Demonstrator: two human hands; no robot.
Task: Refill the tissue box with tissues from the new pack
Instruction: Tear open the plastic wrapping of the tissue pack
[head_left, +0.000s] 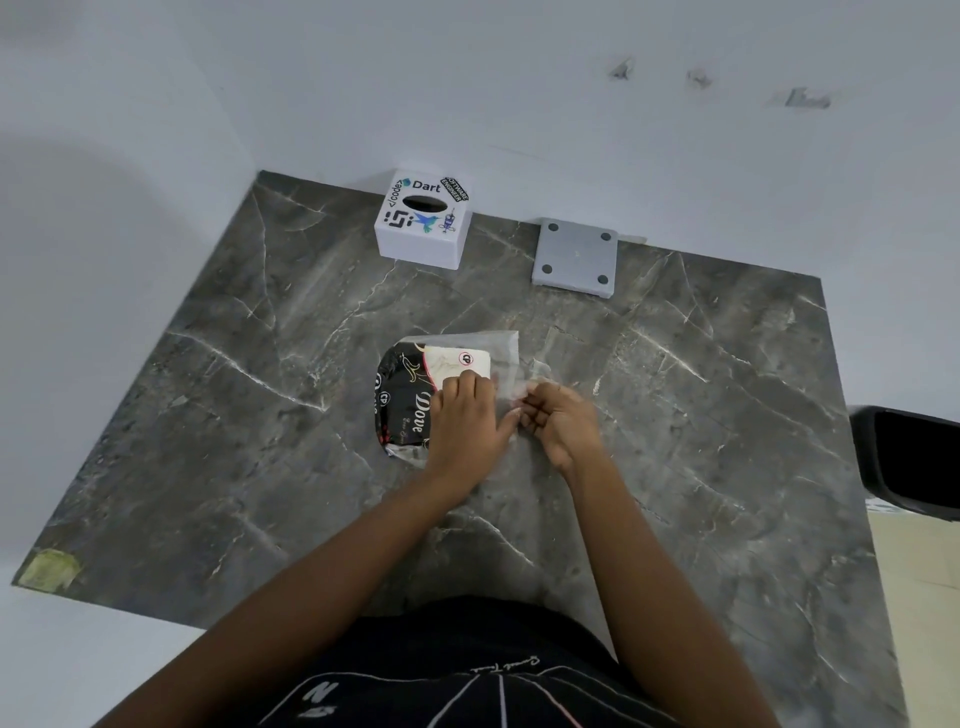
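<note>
Head view looks down over a dark marble table (249, 426) pushed into the corner of a pale wall, with the person standing at its near edge, both bare forearms reaching forward. Near the middle of the table lies the tissue pack (402, 400), a black and white packet with "Dove" printed on it, flat on the stone and lying crosswise. Its wrapper flap (498, 353), thin and see-through, sticks out loose past the pack's right end.

The left hand (467, 418) sits on top of the pack's right half, fingers bent down over it and holding it against the table, thumb stretched out to the right. The right hand (561, 423) is just beside it, almost touching the left thumb, its fingers curled in and pinching the clear plastic of the flap between fingertips and thumb.

Well beyond the hands, against the wall at the far edge, stands the tissue box (422, 244), a white cube covered in stickers, its dark oval slot facing up; I cannot tell what is inside it. Just to its right a grey square plate (575, 257) with four dark dots lies flat. A black chair (914, 462) shows past the table's right side, and a yellowish patch (49, 569) marks the near left corner.
</note>
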